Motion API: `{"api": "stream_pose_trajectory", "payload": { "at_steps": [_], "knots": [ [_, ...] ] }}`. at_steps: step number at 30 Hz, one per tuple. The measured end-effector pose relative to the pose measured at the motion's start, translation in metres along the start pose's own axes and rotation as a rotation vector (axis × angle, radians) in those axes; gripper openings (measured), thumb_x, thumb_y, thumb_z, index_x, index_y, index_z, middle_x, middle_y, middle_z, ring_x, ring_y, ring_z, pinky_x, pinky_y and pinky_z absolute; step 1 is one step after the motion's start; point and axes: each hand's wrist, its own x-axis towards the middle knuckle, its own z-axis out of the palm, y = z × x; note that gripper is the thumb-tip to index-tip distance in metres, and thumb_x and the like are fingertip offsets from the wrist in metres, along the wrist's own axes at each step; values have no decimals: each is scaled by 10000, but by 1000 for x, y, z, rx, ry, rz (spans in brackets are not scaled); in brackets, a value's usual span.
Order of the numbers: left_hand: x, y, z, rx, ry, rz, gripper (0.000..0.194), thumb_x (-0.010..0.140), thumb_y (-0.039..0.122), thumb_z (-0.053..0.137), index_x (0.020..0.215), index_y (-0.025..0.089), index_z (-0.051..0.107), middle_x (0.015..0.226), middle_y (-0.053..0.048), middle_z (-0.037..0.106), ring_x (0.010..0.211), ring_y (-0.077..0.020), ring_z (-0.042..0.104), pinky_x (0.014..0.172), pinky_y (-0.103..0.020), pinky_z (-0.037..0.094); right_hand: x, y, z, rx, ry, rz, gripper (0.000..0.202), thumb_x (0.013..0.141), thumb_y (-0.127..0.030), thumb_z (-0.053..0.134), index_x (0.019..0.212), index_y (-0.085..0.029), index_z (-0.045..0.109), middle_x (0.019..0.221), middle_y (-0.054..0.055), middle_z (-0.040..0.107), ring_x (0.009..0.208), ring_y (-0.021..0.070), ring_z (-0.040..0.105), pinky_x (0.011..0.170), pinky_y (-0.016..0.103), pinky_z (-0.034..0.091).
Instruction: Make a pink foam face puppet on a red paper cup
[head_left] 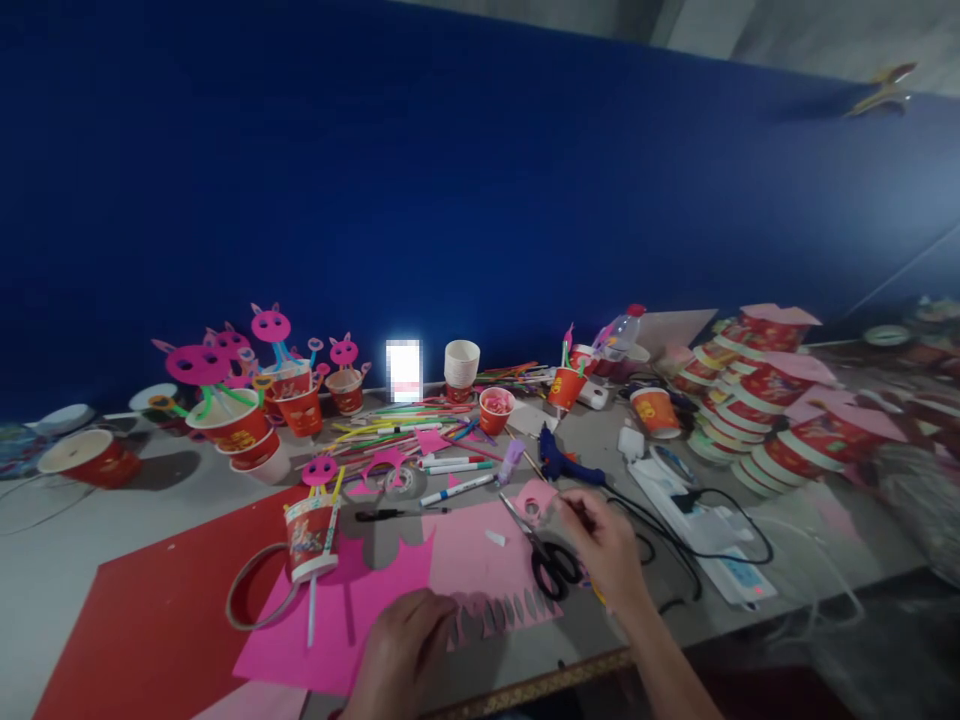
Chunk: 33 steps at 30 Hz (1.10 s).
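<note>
My left hand (401,645) is low in the view, at the lower left corner of a light pink paper (472,550) with a row of narrow slots cut along its near edge. Its fingers are bent and pressed together; what they hold, if anything, is hidden. My right hand (607,550) is raised above the table with thumb and fingers pinched, the contents too small to make out. Just left of those fingertips lies a small pink paper piece with a round hole or ring (532,505). Black-handled scissors (551,570) rest half open between both hands.
A magenta sheet (397,600) and a red sheet (180,600) lie to the left, with a decorated cup (311,540) on them. Behind are pens (457,488), a blue glue gun (566,462) and pipe cleaners (382,420). Right are a power strip (697,530) and stacked red cups (780,400).
</note>
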Motion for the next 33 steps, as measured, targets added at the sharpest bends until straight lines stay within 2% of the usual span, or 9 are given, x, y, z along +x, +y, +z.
{"api": "stream_pose_trajectory", "payload": {
  "at_steps": [5,8,11,14,19,25,29,31,33],
  "knots": [
    [8,13,-4,-500,-35,-256,263,964,367,510,1172,244,614,970,-82,698,829,-201,688,719,-303,561,-22,-49,32,237,-351,-187,256,944,-350,502,776,-203,628,705,18,644,651,163,594,625,255,443],
    [17,27,-15,-996,-174,-308,680,848,574,626,1416,254,433,1321,-155,586,1178,-288,597,993,-460,479,-41,-80,53,464,-576,-317,374,963,-443,466,709,-208,608,661,7,637,658,157,602,662,260,458],
    [27,40,-22,-1341,-308,-319,813,776,712,596,1396,198,482,1407,-192,522,1308,-364,489,1087,-541,358,-53,-95,70,556,-603,-421,503,976,-535,356,647,-215,560,602,5,611,612,153,592,611,255,458],
    [34,50,-24,-1492,-288,-379,720,809,685,560,1319,176,566,1377,-189,552,1283,-374,516,1061,-538,383,-55,-91,80,449,-598,-548,462,964,-492,363,665,-224,591,643,32,657,675,173,626,640,267,478],
    [41,60,-27,-1513,-314,-428,629,822,458,661,1379,196,533,1378,-150,577,1294,-347,519,1106,-525,341,-50,-73,75,217,-510,-662,348,939,-346,378,713,-228,615,634,31,667,624,169,614,605,277,450],
    [33,49,-31,-1532,-327,-315,655,836,509,617,1411,210,521,1502,-129,467,1420,-340,362,1141,-526,282,-33,-60,36,159,-365,-703,221,916,-190,445,823,-226,642,686,28,711,619,164,633,611,283,475],
    [19,34,-30,-1321,-327,-341,474,870,535,586,1153,173,701,1014,-150,762,973,-309,706,933,-481,494,-25,-31,9,24,-86,-519,166,898,-157,533,959,-233,668,809,59,746,754,212,694,710,334,537],
    [13,24,-25,-1000,-210,-387,351,904,484,578,894,178,749,731,-80,760,667,-214,706,799,-381,552,-25,-15,2,-13,80,-392,150,915,-181,541,966,-231,673,848,81,743,778,226,693,716,346,550],
    [8,15,-19,-646,-78,-416,323,929,447,554,866,195,745,708,-53,748,590,-175,673,719,-320,567,-26,-1,-2,-33,249,-257,146,933,-237,547,1007,-220,671,905,104,733,778,227,680,703,347,559]
  ]
}}
